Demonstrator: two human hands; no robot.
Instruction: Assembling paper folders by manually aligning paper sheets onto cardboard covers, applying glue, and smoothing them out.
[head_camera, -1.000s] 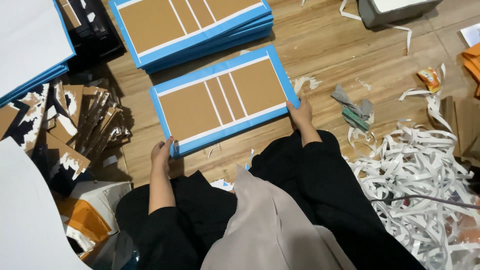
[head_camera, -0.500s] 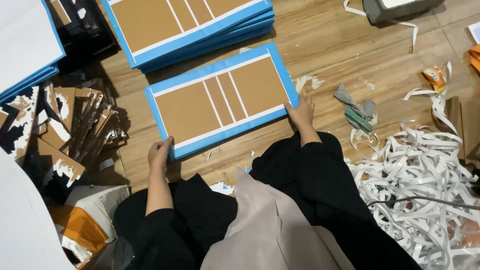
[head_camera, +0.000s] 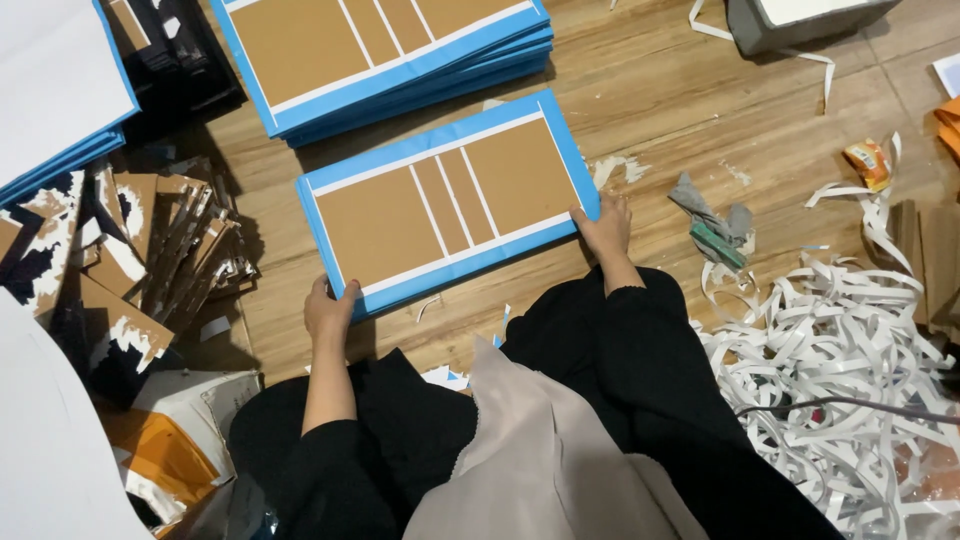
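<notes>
**Both hands on a blue-edged board at the floor's centre**

Head view: I see my left hand curled over the near left corner of the blue-bordered cardboard panel, fingers folded narrowly onto its edge, thumb on top of the blue border. My right hand lies at the panel's near right corner, fingers close together and pressed against the blue edge; whether they wrap under it I cannot tell. The panel lies flat on the wooden floor, tilted so its right end sits farther from me, brown face up with white strips crossing it.

Both forearms reach forward from black sleeves, the left bare from the elbow down, the right covered to the wrist. A beige cloth drapes over my lap between them.

Just beyond the panel, a stack of like panels lies toward the far edge of the floor, apart from the one I hold. At the left, a heap of torn brown card pieces lies near my left hand. At the right, a pile of white paper strips spreads across the floor, and a grey-green scrap lies just beside my right hand. A grey box sits at the far right corner. Nothing lies on top of the panel.
</notes>
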